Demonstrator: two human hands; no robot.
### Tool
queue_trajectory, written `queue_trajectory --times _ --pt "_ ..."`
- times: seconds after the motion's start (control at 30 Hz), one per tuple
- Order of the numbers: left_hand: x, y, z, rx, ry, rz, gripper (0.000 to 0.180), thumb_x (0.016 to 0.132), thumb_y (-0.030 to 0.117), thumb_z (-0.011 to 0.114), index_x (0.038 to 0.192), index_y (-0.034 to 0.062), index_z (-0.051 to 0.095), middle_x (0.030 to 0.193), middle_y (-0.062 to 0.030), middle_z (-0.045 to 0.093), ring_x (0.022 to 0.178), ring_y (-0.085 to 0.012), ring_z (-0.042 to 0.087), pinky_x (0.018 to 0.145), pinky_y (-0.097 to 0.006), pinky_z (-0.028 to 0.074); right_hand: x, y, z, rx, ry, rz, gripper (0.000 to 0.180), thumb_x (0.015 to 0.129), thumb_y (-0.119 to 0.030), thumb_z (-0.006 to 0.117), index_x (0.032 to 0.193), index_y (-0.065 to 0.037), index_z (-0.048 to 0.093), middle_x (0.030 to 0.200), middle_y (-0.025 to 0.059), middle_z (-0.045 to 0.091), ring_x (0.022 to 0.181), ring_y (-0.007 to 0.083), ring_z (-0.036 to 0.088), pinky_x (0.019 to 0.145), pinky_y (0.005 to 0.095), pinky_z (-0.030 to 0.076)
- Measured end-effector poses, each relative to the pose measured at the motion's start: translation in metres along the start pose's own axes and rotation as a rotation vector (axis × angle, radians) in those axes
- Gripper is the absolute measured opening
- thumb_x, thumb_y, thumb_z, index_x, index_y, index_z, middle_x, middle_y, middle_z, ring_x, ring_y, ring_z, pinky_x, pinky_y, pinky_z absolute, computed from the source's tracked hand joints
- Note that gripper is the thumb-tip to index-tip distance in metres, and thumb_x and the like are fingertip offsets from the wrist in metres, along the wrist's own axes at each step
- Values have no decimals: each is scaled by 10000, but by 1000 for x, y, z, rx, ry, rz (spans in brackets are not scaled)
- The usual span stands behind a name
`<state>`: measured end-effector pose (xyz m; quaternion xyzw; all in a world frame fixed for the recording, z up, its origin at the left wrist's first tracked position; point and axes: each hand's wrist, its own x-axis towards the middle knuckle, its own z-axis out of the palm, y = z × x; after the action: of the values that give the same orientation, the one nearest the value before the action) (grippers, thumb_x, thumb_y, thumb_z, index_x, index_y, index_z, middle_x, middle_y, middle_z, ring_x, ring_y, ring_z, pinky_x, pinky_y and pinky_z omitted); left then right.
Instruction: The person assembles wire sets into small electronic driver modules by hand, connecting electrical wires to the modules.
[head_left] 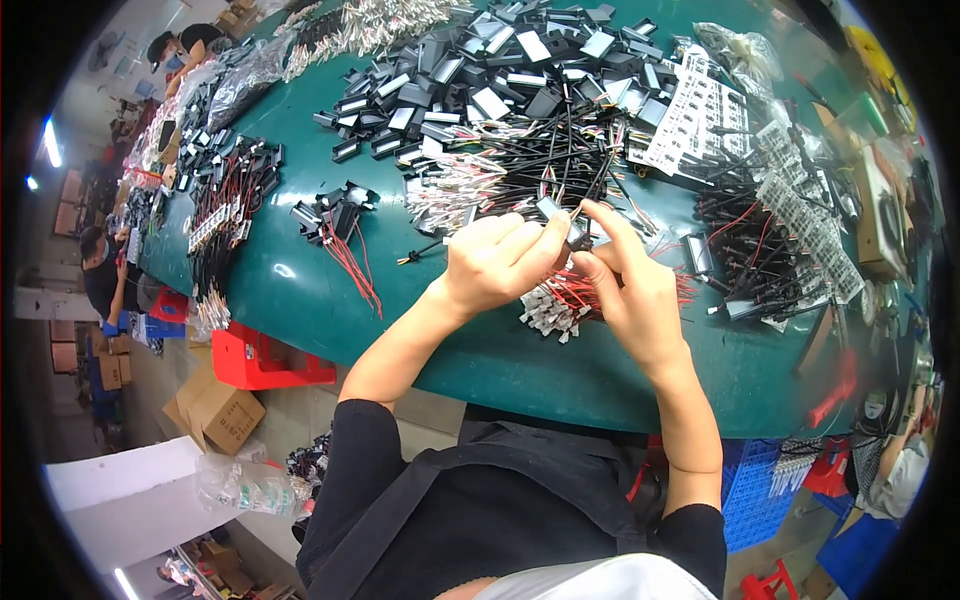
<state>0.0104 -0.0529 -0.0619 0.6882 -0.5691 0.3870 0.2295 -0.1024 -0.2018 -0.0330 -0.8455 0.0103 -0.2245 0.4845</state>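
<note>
Black connector (573, 235) pinched between fingers of left hand (500, 262) and right hand (630, 290), axis unclear

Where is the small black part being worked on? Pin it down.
In the head view, the small black part sits just right of centre, pinched between the left hand and right hand, above the bundle of red wires on the green table.

A worker in a black short-sleeved top, sleeves ending above the elbows, with a dark strap crossing the chest; forearms bare, left hand (497, 262) and right hand (630, 285) ungloved, without rings.
</note>
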Motion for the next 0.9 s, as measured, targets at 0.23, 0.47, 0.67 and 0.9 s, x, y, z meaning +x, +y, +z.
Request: queue_trajectory --times 0.23,0.47,0.67,0.9 --pt "-2 -6 0 -109 -50 -50 345 721 122 686 1053 52 621 648 10 504 501 -126 502 440 -255 416 -1 17 4 -194 -3 -250 232 816 -59 646 1021 16 568 778 125 598 661 256 588 606 335 482" --pt "13 -30 -34 -895 -230 -756 652 713 264 775 1265 26 522 730 22 545 585 -44 442 600 -206 441 10 21 -8 -459 31 -707 291 680 -32 635 963 21 589 747 75 548 689 217 542 601 335 461" --pt "15 -11 -24 -1321 -275 -919 463 803 108 729 1197 27 499 1072 -26 571 894 -53 557 712 -193 486 8 24 -2 -317 -33 -607 342 727 5 632 1064 35 586 807 93 595 702 235 553 638 342 476" --pt "14 2 -25 -1354 -48 -937 498 811 146 729 1181 53 410 1025 -43 525 893 -83 561 700 -166 450 -1 6 1 87 -5 -113 494 931 -29 499 1393 -8 323 862 147 637 754 261 631 748 312 498"
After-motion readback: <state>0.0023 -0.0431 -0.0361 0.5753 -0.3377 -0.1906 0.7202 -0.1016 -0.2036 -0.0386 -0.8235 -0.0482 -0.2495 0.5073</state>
